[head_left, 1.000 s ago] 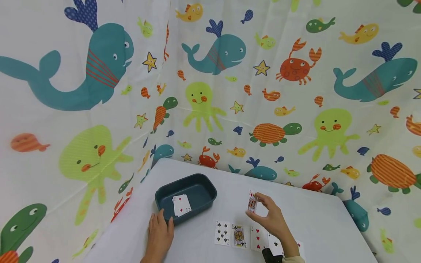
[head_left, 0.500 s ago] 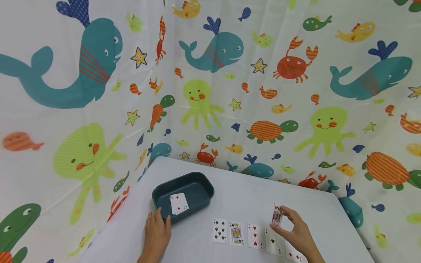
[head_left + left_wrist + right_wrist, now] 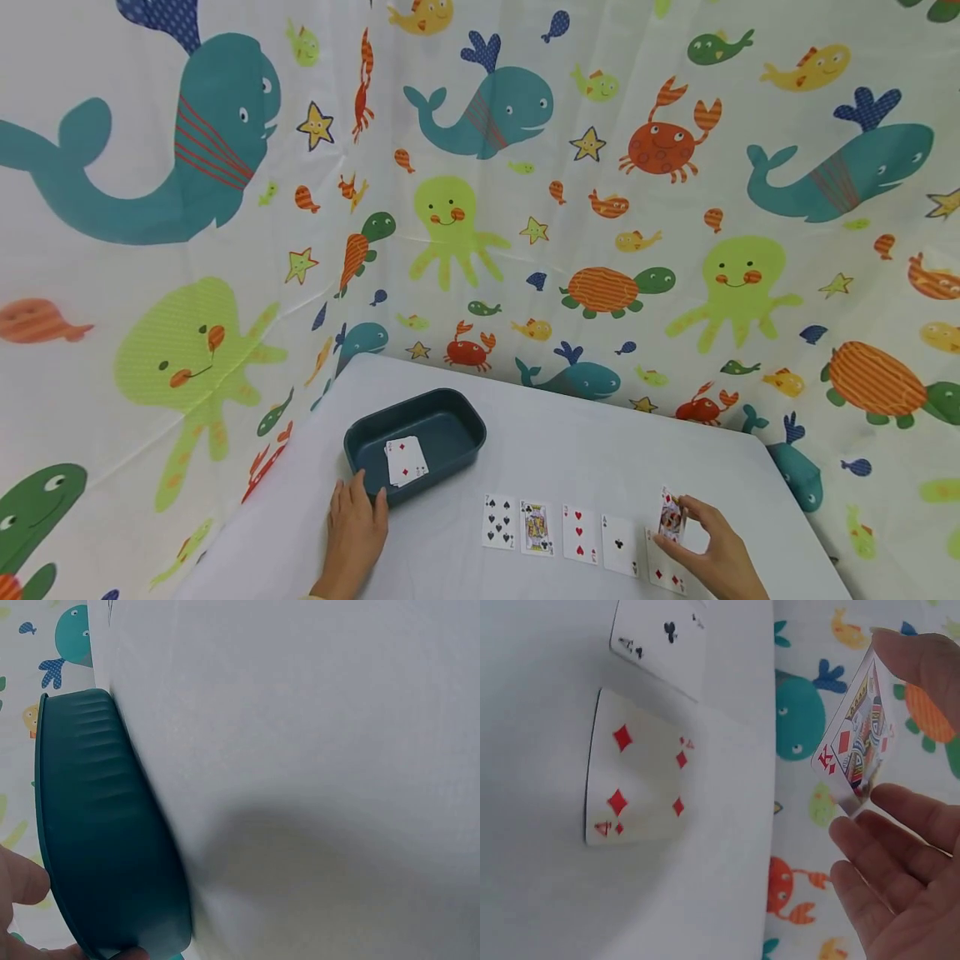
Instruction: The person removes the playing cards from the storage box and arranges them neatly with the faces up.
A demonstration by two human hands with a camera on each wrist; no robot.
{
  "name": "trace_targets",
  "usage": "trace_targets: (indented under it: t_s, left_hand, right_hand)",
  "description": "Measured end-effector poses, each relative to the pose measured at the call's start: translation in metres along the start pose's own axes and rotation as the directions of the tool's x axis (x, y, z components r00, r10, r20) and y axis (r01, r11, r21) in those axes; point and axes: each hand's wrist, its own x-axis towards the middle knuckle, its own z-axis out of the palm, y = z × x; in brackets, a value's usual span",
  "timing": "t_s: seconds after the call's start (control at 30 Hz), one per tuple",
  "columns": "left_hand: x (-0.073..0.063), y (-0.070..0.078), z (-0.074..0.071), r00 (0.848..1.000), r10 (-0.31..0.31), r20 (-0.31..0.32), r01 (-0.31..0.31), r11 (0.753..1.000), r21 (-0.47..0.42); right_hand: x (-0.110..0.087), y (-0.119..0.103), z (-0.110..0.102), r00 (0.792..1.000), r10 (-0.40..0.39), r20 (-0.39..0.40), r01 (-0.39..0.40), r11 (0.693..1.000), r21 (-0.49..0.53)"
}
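Observation:
In the head view my right hand (image 3: 716, 550) pinches a king of diamonds playing card (image 3: 671, 515) upright between thumb and fingertips. It overlaps the far edge of a four of diamonds (image 3: 666, 575), the rightmost card of a row. The right wrist view shows the king card (image 3: 862, 735) held by its edges, face tilted, beyond the four of diamonds (image 3: 637, 772). My left hand (image 3: 356, 529) rests with its fingers at the near-left corner of a dark teal tray (image 3: 465, 458). In the left wrist view, its fingertips touch the tray's rim (image 3: 41, 787).
A stack of cards (image 3: 407, 461), two of diamonds on top, lies inside the tray. The row continues leftward with an ace of clubs (image 3: 620, 546), a three of hearts (image 3: 580, 535), a black king (image 3: 537, 529) and a spades card (image 3: 498, 522). A sea-animal curtain (image 3: 487, 225) borders the white table.
My right hand has carried the king of diamonds rightward and nearer, from above the middle of the row to its right end. My left hand has stayed at the tray.

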Motion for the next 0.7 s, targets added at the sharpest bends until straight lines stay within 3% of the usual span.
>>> trace_targets:
  t_s: [0.33, 0.7]
  left_hand:
    - [0.0, 0.0, -0.001, 1.0, 0.001, 0.0, -0.001, 1.0, -0.008]
    - [-0.001, 0.001, -0.001, 1.0, 0.001, 0.002, -0.001, 1.0, -0.016]
  right_hand:
    - [0.002, 0.032, -0.016, 0.998, 0.019, 0.055, -0.015, 0.997, -0.08]
    - [0.006, 0.074, -0.019, 0.989, 0.059, 0.138, -0.041, 0.99, -0.132]
